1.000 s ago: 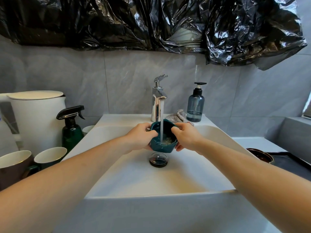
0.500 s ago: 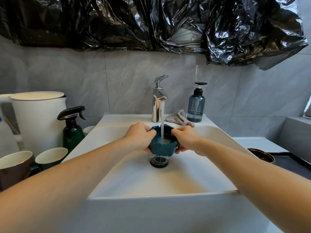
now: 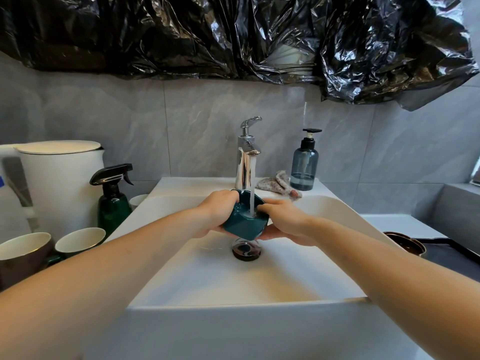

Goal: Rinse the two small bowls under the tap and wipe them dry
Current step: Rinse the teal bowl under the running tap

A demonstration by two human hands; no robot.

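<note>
1. Below a crumpled black plastic sheet (image 3: 233,35) and a grey tiled wall (image 3: 181,131), a white basin (image 3: 233,287) sits in front of me, with its dark drain (image 3: 245,252) near the middle.
2. At the back rim stands a chrome tap (image 3: 245,157), running a thin stream of water (image 3: 252,188); beside it lie a patterned cloth (image 3: 278,184) and a blue soap dispenser (image 3: 304,165).
3. To my left stand a white kettle (image 3: 57,183), a green spray bottle (image 3: 113,201) and two mugs (image 3: 52,252).
4. On the right counter, a brown bowl (image 3: 405,244) shows at the basin's edge.
5. I hold the teal bowl (image 3: 242,224) above the drain, tilted, with the stream landing inside it.
6. My left hand (image 3: 215,216) grips the bowl's left side, fingers curled over its rim.
7. My right hand (image 3: 285,222) clasps the right side, fingers wrapped under and the thumb on the rim.
</note>
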